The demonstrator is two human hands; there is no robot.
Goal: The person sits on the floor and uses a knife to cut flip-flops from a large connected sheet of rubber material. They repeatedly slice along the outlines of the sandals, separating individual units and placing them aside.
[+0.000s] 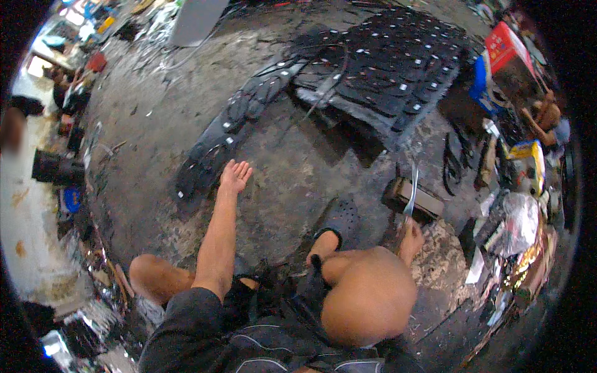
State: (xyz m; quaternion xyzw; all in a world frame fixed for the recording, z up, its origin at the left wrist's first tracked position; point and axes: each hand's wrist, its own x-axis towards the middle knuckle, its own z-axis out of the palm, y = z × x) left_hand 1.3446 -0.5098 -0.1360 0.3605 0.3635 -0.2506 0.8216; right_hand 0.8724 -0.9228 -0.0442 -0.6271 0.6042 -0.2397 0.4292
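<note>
Looks down at a grimy concrete floor (273, 214), past two bare knees. Holds in the right hand (410, 241), low beside the right knee (370, 298), a slim silver metal tool (414, 186), pinched near its lower end; too blurred to make out the exact finger placement. Points the tool up and away, toward the near right corner of a low platform (314, 97), overlapping in view a brown block (419, 199) on the floor; cannot tell whether touching it. Reaches forward with the left hand (236, 176), apparently empty, fingers slightly spread, just beside the near end of a long dark strip (239, 115); cannot tell about contact there either. Includes, on the platform, black pieces (398, 62) dotted with white squares, spread nearly to its edges. Includes, toward the floor's right edge, a red box (507, 46) and a clear plastic bag (521, 221).

Could lose the tool through so short a hold, especially on knocking against the block. Could graze the foot in the dark clog (342, 217) by swinging the tool left. Might also shift the strip by lowering the left hand carelessly, or tip forward from overreaching
</note>
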